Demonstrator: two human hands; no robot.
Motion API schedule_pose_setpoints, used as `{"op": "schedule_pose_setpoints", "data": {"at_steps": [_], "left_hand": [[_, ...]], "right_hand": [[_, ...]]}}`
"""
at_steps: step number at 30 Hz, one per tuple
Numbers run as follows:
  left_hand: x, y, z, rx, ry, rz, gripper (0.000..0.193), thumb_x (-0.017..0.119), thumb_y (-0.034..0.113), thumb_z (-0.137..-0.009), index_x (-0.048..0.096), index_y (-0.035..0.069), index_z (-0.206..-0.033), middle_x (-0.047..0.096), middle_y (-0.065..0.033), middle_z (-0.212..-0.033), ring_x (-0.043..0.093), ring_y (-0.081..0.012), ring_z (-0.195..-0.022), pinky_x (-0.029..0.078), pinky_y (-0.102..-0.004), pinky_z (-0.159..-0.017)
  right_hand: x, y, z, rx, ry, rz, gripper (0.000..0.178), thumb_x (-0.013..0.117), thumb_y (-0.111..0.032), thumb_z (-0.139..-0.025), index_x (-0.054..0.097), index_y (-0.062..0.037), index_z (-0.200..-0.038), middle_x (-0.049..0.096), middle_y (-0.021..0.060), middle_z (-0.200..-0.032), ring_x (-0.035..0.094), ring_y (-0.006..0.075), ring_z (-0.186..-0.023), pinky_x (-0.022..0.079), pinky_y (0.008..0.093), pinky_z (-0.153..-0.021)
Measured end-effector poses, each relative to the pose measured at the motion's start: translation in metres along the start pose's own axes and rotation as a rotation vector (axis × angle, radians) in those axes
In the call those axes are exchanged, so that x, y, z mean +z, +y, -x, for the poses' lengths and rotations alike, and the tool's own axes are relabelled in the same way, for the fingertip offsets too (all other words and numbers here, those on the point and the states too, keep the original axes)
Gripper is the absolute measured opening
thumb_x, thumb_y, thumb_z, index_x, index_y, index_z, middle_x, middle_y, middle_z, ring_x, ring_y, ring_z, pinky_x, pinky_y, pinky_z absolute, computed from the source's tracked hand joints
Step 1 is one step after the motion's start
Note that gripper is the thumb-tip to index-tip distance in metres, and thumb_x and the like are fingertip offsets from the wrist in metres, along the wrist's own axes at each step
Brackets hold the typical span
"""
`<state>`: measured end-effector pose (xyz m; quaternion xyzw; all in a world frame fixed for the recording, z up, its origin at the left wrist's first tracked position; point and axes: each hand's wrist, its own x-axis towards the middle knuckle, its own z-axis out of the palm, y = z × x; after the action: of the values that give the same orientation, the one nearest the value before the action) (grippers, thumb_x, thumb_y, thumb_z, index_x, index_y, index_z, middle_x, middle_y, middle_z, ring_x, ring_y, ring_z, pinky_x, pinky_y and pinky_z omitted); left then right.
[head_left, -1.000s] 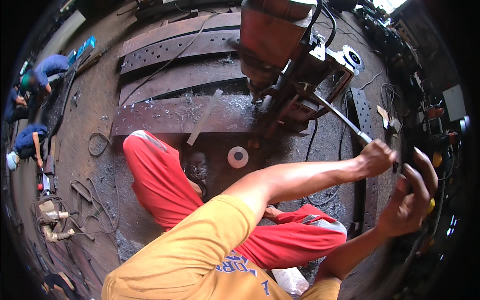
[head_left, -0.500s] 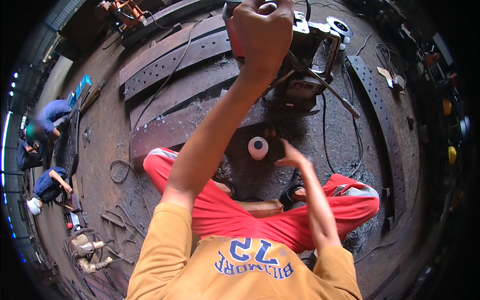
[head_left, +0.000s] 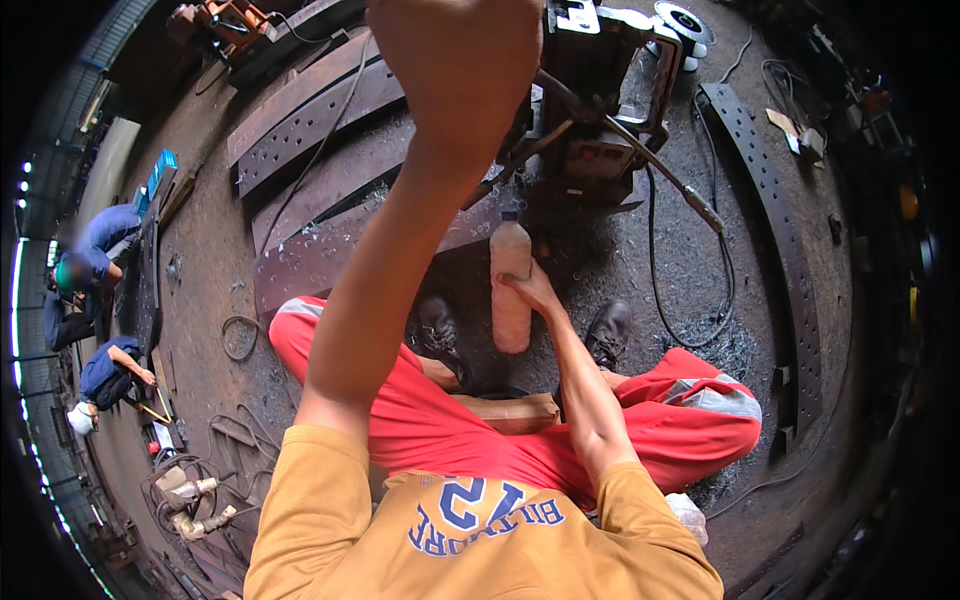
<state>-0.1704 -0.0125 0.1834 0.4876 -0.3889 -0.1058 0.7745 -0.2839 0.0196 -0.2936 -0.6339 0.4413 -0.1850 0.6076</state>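
Observation:
My right hand (head_left: 532,290) is wrapped round the middle of a tall, pale pinkish plastic bottle (head_left: 510,325) with a dark cap. It stands in front of me, between my feet and the steel plates, tilted slightly in the view. My left hand (head_left: 455,65) is raised close to the camera at the top edge. Its fingers are cut off there, so what they hold, if anything, is hidden. Just beyond the bottle is a black drilling machine (head_left: 590,165) with long lever handles (head_left: 665,180).
Steel plates with drilled holes (head_left: 310,125) lie ahead, and a long perforated bar (head_left: 765,230) lies to the right. Black cable (head_left: 652,270) loops over the floor near metal shavings (head_left: 715,345). Two co-workers (head_left: 110,235) crouch at the far left. A wooden block (head_left: 510,412) is beneath me.
My right hand has moved in from beside the bottle and closed round it; the bottle now shows its side. My left hand has shifted up and left, its fingers leaving the view.

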Motion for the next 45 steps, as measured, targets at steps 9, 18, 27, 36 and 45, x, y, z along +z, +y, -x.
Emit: {"op": "schedule_pose_setpoints", "data": {"at_steps": [9, 18, 27, 36, 45], "left_hand": [[0.042, -0.001, 0.019, 0.512, -0.036, -0.398, 0.014, 0.06, 0.009, -0.088, 0.073, 0.004, -0.089, 0.059, 0.0007, -0.056, 0.049, -0.0055, -0.044, 0.038, -0.0233, -0.041], [0.096, -0.006, 0.045, 0.576, -0.272, -0.426, 0.014, 0.061, 0.01, -0.087, 0.074, 0.005, -0.089, 0.06, 0.0011, -0.057, 0.05, -0.0053, -0.045, 0.038, -0.0232, -0.042], [0.128, -0.017, 0.058, 0.596, -0.359, -0.47, 0.014, 0.062, 0.011, -0.087, 0.074, 0.006, -0.089, 0.06, 0.0015, -0.058, 0.051, -0.005, -0.046, 0.039, -0.0231, -0.044], [0.154, -0.013, 0.064, 0.614, -0.406, -0.446, 0.014, 0.062, 0.012, -0.086, 0.075, 0.007, -0.089, 0.06, 0.002, -0.059, 0.052, -0.0047, -0.048, 0.04, -0.023, -0.045], [0.153, -0.001, 0.066, 0.618, -0.382, -0.425, 0.014, 0.063, 0.013, -0.085, 0.076, 0.008, -0.089, 0.061, 0.0024, -0.06, 0.052, -0.0045, -0.049, 0.041, -0.0229, -0.046]], "right_hand": [[-0.008, -0.029, -0.022, 0.141, -0.002, -0.164, 0.069, 0.062, -0.048, -0.088, 0.054, 0.0037, -0.133, 0.059, 0.0192, -0.128, 0.058, 0.0277, -0.117, 0.045, 0.0384, -0.099], [0.006, -0.011, -0.049, -0.006, 0.148, -0.192, 0.056, 0.07, -0.046, -0.083, 0.067, -0.0015, -0.118, 0.071, 0.0155, -0.11, 0.069, 0.0256, -0.103, 0.051, 0.0374, -0.091], [0.014, 0.003, -0.071, 0.288, 0.063, -0.254, 0.061, 0.072, -0.05, -0.079, 0.07, 0.0013, -0.111, 0.071, 0.0212, -0.109, 0.071, 0.0309, -0.099, 0.053, 0.0395, -0.089], [-0.002, 0.001, -0.069, 0.168, 0.083, -0.075, 0.065, 0.072, -0.055, -0.077, 0.072, 0.0018, -0.108, 0.071, 0.025, -0.107, 0.07, 0.0337, -0.102, 0.052, 0.0405, -0.09], [-0.008, 0.048, -0.095, 0.263, 0.082, -0.231, 0.071, 0.071, -0.059, -0.076, 0.07, 0.0033, -0.111, 0.07, 0.0246, -0.109, 0.07, 0.0336, -0.102, 0.052, 0.0401, -0.09]]}}
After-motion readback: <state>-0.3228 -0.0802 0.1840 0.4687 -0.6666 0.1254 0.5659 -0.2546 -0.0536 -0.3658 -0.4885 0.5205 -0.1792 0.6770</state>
